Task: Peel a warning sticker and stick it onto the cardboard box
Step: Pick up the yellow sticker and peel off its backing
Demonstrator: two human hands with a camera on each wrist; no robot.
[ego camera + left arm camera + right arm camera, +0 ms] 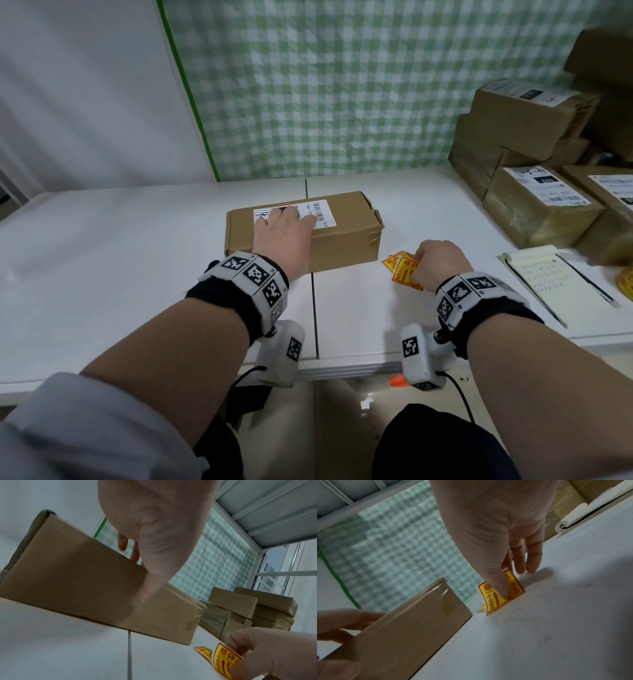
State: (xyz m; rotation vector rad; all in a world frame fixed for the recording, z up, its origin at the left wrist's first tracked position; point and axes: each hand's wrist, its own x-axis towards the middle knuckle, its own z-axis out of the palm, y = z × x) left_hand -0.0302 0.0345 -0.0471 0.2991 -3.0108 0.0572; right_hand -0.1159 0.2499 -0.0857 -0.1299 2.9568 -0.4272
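A long brown cardboard box lies on the white table, a white shipping label on its top. My left hand lies over the box's top, fingers across the label and thumb down its near side. Right of the box, my right hand pinches a yellow and red warning sticker, bending it up off the table. More warning stickers lie under it.
Stacked cardboard boxes with labels fill the table's back right. An open notepad with a pen lies right of my right hand. A green checked cloth hangs behind.
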